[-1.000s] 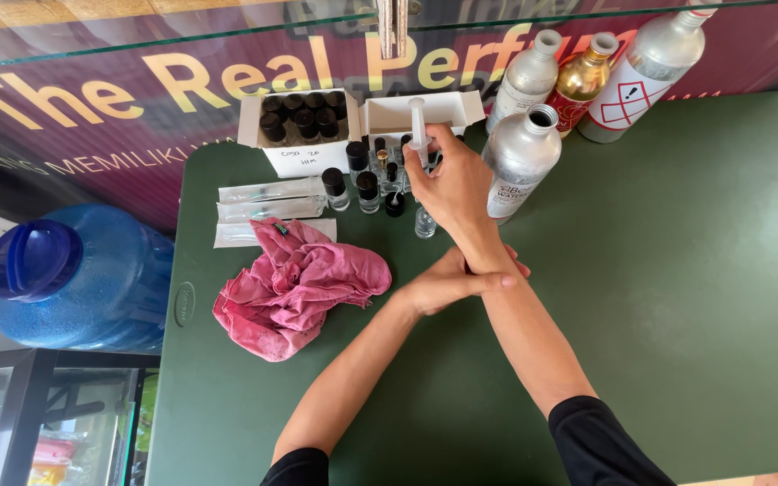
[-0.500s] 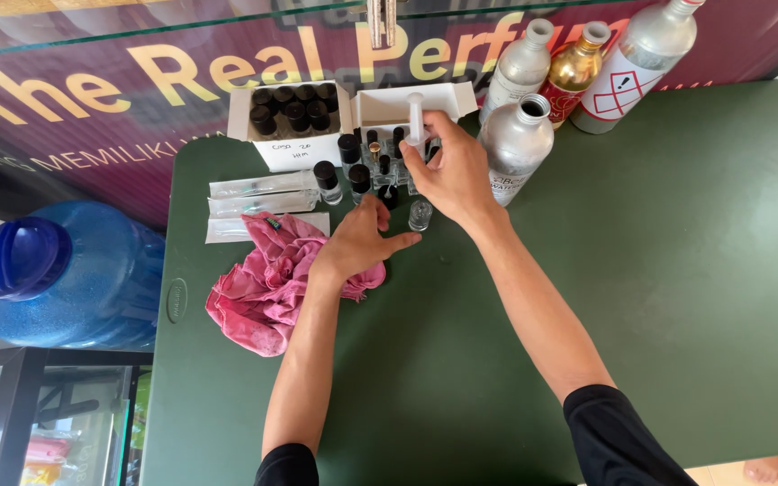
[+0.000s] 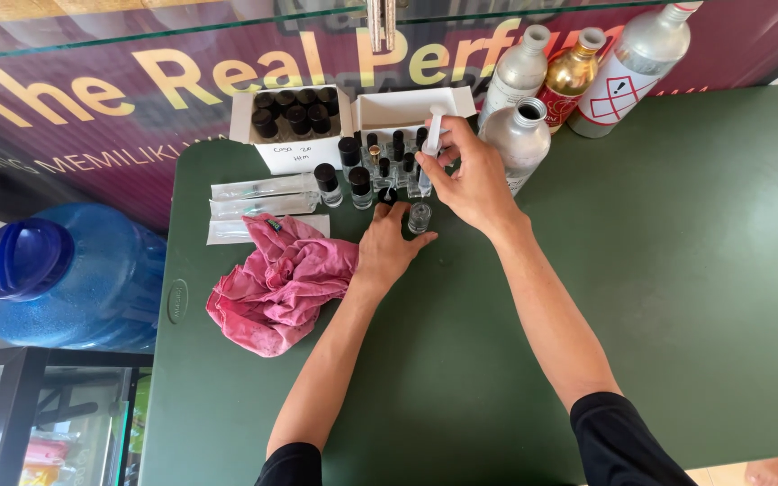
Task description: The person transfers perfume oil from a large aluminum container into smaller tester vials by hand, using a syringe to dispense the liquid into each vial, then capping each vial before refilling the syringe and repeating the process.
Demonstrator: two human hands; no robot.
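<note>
My right hand (image 3: 463, 174) grips a clear plastic syringe (image 3: 431, 144) upright, its tip pointing down over a small open glass vial (image 3: 419, 218) on the green table (image 3: 659, 270). My left hand (image 3: 389, 247) rests on the table just left of that vial, fingers reaching toward it and a black cap (image 3: 388, 194); whether it grips anything is unclear. Several small black-capped vials (image 3: 355, 175) stand in a cluster behind the hands. An open silver metal bottle (image 3: 517, 137) stands right of my right hand.
A crumpled pink cloth (image 3: 279, 279) lies left of my left hand, with wrapped syringes (image 3: 261, 200) above it. Two white boxes (image 3: 294, 126) sit at the back; one holds black-capped vials. Silver, gold and clear bottles (image 3: 578, 72) stand back right. A blue water jug (image 3: 65, 274) stands beside the table.
My left hand left my right forearm, passed over the pink cloth and now lies beside the open vial. My right hand stayed over the vial with the syringe.
</note>
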